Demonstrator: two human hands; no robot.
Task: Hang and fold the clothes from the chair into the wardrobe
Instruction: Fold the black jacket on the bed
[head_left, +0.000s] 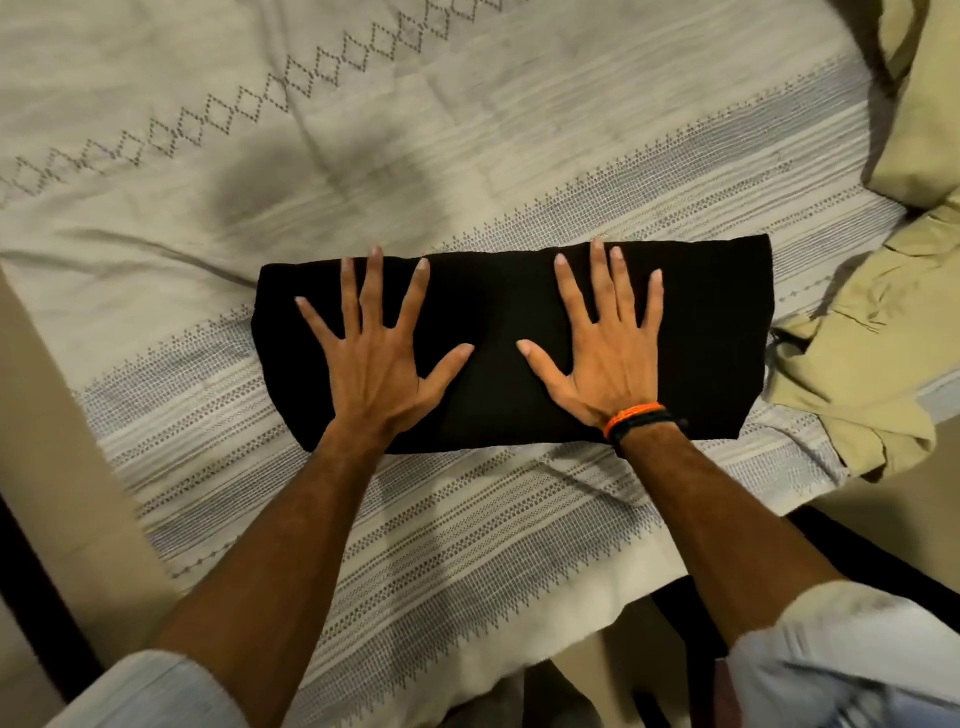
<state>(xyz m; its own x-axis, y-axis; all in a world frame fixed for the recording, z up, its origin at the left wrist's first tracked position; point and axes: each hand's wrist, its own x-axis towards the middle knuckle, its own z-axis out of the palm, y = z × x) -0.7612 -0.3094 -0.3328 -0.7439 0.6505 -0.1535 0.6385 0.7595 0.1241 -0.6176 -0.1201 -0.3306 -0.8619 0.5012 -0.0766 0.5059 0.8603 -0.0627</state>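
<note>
Right now one folded black garment (498, 322) is lying as a long rectangle across the striped band of a pale bedspread (415, 545), and two hands are lying flat on top of it. The left hand (376, 358) is pressing on the left half of the garment, its five fingers straight and spread wide, the thumb pointing inward toward the middle. The right hand (605, 348) is pressing on the right half in the same way, palm down, five fingers straight and fanned, thumb angled toward the other thumb. Neither hand is curling around or pinching any cloth; both are simply lying open against the fabric. The two thumbs are near each other but are not touching, with a strip of black cloth showing between them.

The right wrist is wearing two bands side by side: one orange band (631, 415) and one black band (649, 423). Both forearms are bare, with light sleeves (852, 654) showing rolled up near the bottom of the view.

The bedspread is carrying one row of diamond stitching running diagonally across its upper part, and broad grey-blue woven stripes are running beneath the garment. Just beside the garment's right end, one crumpled khaki garment (857, 374) is lying on the bed's edge, its cloth close to the black one.
</note>
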